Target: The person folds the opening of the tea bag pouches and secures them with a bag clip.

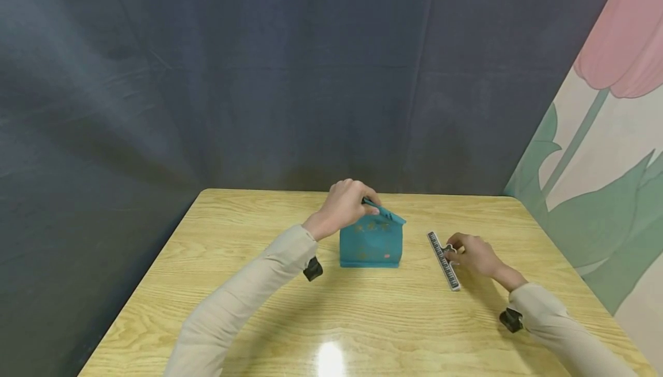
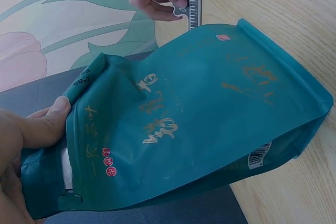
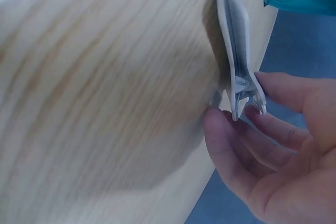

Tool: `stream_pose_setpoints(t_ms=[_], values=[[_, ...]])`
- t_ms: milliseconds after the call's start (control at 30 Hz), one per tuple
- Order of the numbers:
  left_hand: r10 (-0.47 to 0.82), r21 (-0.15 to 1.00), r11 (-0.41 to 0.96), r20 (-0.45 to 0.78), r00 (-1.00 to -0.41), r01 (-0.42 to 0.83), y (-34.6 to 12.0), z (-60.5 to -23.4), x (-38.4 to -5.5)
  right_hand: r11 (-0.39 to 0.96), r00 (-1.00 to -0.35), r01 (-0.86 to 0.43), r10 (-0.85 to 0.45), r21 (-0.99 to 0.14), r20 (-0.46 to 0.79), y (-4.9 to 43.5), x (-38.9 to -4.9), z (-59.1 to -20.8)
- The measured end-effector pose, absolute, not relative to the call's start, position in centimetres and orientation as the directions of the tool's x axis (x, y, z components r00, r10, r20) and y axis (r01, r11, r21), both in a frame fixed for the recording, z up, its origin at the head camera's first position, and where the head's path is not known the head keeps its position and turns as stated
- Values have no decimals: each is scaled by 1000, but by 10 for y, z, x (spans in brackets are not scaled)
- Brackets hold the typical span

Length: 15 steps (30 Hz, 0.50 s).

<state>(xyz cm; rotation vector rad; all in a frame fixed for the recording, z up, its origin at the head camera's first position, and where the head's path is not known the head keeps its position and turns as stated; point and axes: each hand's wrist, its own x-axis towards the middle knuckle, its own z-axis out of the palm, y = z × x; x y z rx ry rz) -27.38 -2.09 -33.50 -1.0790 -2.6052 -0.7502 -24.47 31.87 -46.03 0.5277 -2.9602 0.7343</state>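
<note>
Clip [image 1: 443,261] sits between right fingers [image 3: 218,145]; left fingers [image 1: 370,194] grip bag [image 1: 370,244] near top.

Somewhere indoors, exact kind unclear, by the dark curtain [image 1: 300,77], flowered wall [image 1: 611,193] and wood-grain table [image 1: 233,233]

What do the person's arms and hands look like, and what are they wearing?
The left sleeve and right sleeve are long, plain and cream, with some wrinkles. Each wrist has a small black gadget. The left hand and right hand are bare.
</note>
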Motion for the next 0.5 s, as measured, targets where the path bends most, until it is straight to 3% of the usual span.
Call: stream_pose_setpoints(t_ms=[500], values=[[596, 368, 593, 397, -698, 716, -21, -335, -274, 827, -941, -335, -316, -451, 119, 318, -247, -457]])
